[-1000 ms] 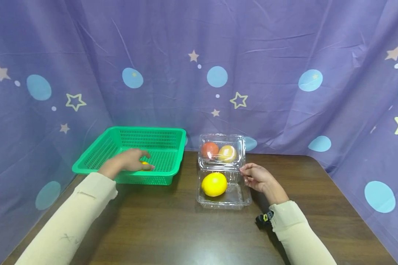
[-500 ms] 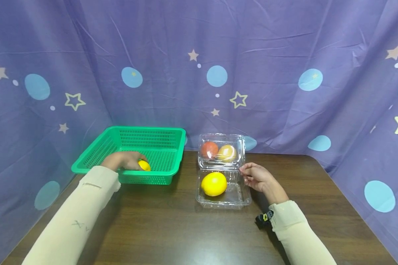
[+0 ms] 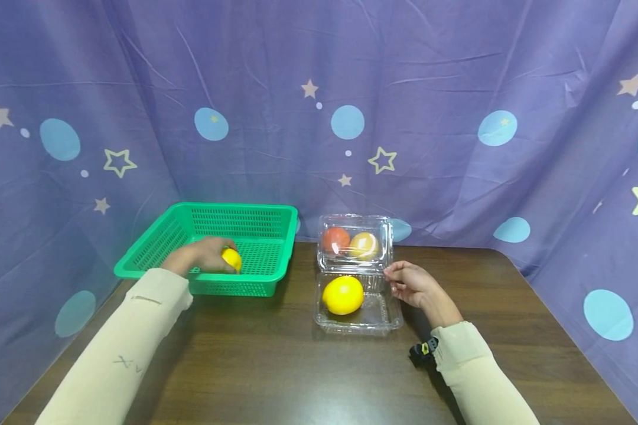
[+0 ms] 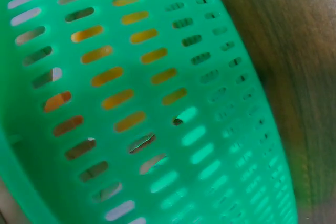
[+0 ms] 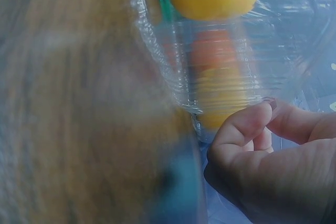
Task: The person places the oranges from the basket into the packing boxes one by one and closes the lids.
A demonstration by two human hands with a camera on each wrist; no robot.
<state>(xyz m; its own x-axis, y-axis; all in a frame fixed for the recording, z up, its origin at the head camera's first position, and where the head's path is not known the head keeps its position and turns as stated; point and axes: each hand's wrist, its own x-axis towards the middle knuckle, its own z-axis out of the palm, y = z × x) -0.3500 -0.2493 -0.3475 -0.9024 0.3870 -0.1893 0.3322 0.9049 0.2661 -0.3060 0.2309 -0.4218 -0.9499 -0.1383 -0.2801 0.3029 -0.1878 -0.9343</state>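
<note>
My left hand (image 3: 204, 254) reaches into the green basket (image 3: 284, 268), its fingers curled round a lemon (image 3: 231, 260). In the left wrist view, the basket's slotted wall (image 4: 152, 93) hides most of that hand, and yellow shows through the slots. On the right, my right hand (image 3: 412, 284) pinches the edge of a clear plastic clamshell box (image 3: 377, 321) between thumb and finger. A large lemon (image 3: 343, 295) lies in the box's base. A red-orange round fruit (image 3: 336, 241) and a yellow round fruit (image 3: 364, 245) show through the raised lid; whether they sit in or behind it, I cannot tell.
Basket and box stand side by side at the back of a brown wooden table (image 3: 276, 366). Behind them hangs a purple curtain (image 3: 414, 195) with stars and blue spots. A black strap (image 3: 421, 352) sits at the right cuff.
My left hand has closed round the lemon in the basket, and more of the lemon now shows beside the fingers. The right hand and the clamshell box have stayed put.
</note>
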